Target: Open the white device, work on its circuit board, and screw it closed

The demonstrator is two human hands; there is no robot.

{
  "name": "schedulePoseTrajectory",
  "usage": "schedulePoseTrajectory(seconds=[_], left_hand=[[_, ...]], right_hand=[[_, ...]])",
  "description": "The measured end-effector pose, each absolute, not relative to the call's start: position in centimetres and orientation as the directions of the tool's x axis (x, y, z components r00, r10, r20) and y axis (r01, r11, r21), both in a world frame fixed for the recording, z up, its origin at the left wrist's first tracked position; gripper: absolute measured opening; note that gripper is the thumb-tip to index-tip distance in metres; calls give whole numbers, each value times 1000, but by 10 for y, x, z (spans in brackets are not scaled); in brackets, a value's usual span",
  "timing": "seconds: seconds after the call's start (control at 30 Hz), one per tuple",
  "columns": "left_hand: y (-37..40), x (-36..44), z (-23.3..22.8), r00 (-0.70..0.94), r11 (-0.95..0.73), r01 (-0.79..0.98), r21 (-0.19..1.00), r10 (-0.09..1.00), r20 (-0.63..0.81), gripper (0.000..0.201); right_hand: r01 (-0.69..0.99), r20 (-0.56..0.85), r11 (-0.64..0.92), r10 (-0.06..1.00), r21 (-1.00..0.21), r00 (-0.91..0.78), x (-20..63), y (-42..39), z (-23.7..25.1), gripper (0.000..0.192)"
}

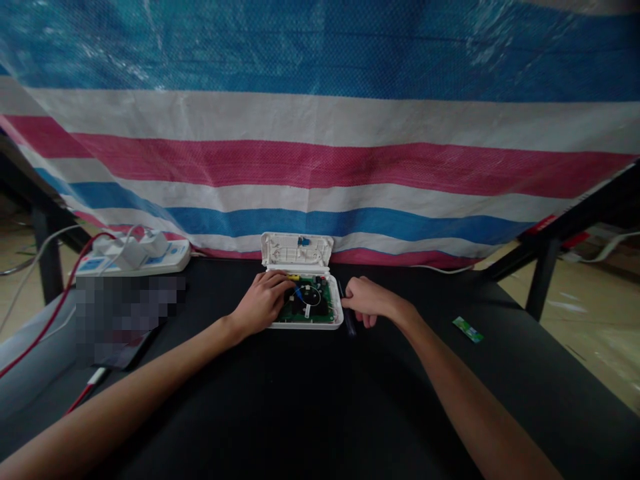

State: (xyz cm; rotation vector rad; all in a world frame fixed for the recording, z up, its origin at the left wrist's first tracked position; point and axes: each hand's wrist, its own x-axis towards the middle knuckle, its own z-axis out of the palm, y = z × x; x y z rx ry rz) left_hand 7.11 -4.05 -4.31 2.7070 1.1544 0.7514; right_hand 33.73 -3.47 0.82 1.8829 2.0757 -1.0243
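A white plastic modem case [338, 319] lies on the black table, its lid [274, 250] tipped back behind it. Inside is a green circuit board [324, 313] with a dark middle, a thin white looped cable and a blue connector [299, 292]. My left hand [263, 300] covers the case's left rim, gripping it with the fingers curled over the board near a yellow part. Just off the case's right side, my right hand [367, 300] has its fingers closed on a slim dark tool [350, 325]; the exact kind is too dark to tell.
A white power strip [175, 259] with plugged-in adapters stands at the back left. Near it lies a blurred-out dark device [130, 327] with a red cable [80, 400]. A small green packet [468, 329] rests at the right. Striped plastic sheeting [320, 160] hangs behind the table.
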Motion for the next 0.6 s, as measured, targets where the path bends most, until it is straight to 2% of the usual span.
schedulePoseTrajectory(seconds=[0.37,0.5,0.6], left_hand=[[-39,71,-40,565,-682,677,278,723,397,35],[-39,71,-40,560,-676,682,278,728,396,34],[-37,68,-38,535,-670,673,313,733,421,31]], right_hand=[[932,-448,1,877,-363,-175,341,-31,4,33],[934,-323,19,936,-357,-142,340,-27,3,32],[946,-132,94,981,-311,-141,340,-22,5,25]])
